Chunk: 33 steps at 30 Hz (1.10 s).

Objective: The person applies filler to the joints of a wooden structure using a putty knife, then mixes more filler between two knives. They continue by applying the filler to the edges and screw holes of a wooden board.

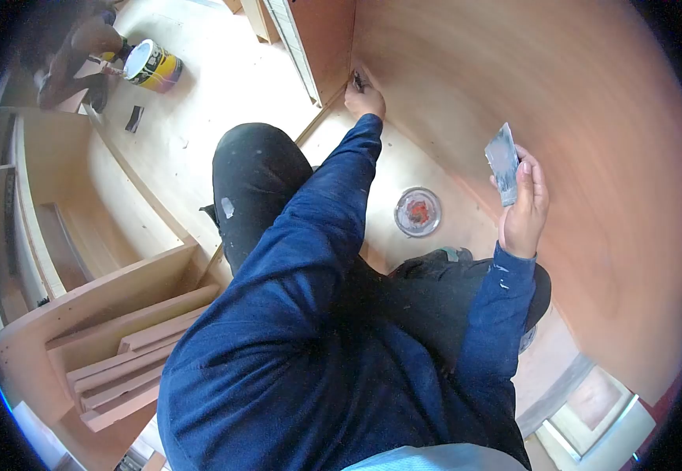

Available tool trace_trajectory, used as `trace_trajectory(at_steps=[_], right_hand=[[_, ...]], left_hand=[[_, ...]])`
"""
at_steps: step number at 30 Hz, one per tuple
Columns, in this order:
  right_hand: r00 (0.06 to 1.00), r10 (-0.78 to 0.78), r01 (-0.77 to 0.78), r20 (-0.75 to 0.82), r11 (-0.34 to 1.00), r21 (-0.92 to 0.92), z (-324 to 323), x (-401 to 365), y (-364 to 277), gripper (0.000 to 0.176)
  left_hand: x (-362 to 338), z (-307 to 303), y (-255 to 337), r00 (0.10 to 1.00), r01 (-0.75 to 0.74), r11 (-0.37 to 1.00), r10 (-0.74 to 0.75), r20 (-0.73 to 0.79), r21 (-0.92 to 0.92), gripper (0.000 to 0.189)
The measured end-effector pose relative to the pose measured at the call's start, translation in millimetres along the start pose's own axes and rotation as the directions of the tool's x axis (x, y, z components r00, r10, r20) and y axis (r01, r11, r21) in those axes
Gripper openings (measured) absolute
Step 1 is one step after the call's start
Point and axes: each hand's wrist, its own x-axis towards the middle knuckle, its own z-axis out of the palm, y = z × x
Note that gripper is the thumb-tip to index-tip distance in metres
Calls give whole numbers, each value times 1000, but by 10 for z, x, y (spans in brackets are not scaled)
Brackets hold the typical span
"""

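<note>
My left hand [366, 100] reaches forward to the inside corner where a wooden panel edge meets the large curved-looking wood wall [466, 71]. Its fingers are closed around a small dark object whose kind is mostly hidden. Nearer to me, my right hand [525, 200] holds up a flat metal putty spreader [502, 161], smeared with whitish-grey paste, in front of the same wall. On the floor between my hands lies a round dish or lid [418, 212] with grey and red paste in it. White specks mark my right cuff.
At upper left another person [82, 55] crouches beside a yellow and black bucket [152, 66]. A small dark piece [134, 118] lies on the pale floor. Stacked wooden boards [129, 361] and open cabinet frames [82, 196] stand at my left.
</note>
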Motion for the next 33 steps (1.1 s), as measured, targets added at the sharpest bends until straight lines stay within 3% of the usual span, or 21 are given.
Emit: trace_trajectory(at_steps=[3,12,14,18,21,26,29,33], right_hand=[[1000,12,-12,2,1000,-15,49,-6,-26,34],[998,63,-64,25,997,33,52,-9,-10,35],[999,31,-31,28,999,-6,37,-7,8,35],[999,41,-41,28,999,-34,42,-8,-7,35],[998,49,-48,41,998,-27,49,-16,-37,35],[996,77,-77,44,997,-20,57,-33,-72,35],[997,73,-73,5,997,-16,120,-63,-140,34],[996,83,-83,30,997,-4,86,-66,-129,34]], left_hand=[[6,54,25,999,10,999,-12,-33,-49,32],[4,83,82,997,66,997,-65,-51,31,33],[-2,75,106,999,-25,996,20,-48,-90,32],[-32,88,117,995,-20,1000,20,-102,3,33],[-37,44,195,996,92,993,-93,10,72,42],[-10,95,110,986,-121,992,125,113,-44,62],[-19,67,193,981,-11,999,4,194,37,66],[-48,116,110,979,-103,995,102,176,-3,67]])
